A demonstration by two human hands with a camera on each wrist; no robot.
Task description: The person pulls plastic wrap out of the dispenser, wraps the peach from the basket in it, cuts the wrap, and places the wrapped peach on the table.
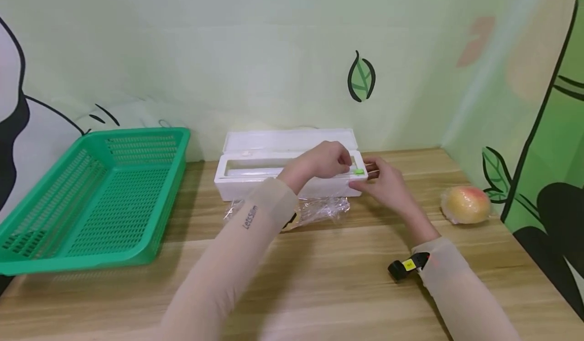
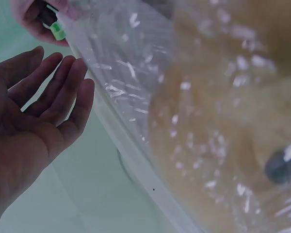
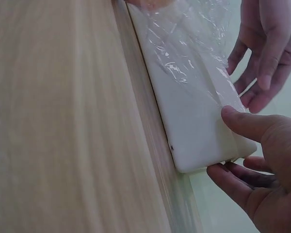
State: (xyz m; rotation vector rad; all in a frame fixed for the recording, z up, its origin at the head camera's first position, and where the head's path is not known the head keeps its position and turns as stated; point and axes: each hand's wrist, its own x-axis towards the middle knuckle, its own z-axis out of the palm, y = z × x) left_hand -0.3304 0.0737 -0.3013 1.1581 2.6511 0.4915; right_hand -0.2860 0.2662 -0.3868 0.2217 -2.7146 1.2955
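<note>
A white cling film dispenser [image 1: 242,190] stands against the wall, its lid [image 1: 292,139] raised at the back. My right hand [image 1: 388,186] holds its right end, thumb at the front and fingers round the end [image 3: 276,165]. Over the box near that end, my left hand [image 1: 321,159] hovers with loosely bent fingers and nothing visible in them [image 2: 43,107]. A green slider [image 1: 359,172] sits at the right of the cutting edge. Clear film [image 1: 326,208] hangs down in front, over a yellowish round thing [image 2: 208,136], mostly hidden by my left forearm in the head view.
A film-wrapped, yellow-red fruit [image 1: 466,205] rests near the table's right edge. To the left stands a green plastic basket [image 1: 166,219] with mesh sides. The printed wall [image 1: 283,77] rises right behind the dispenser.
</note>
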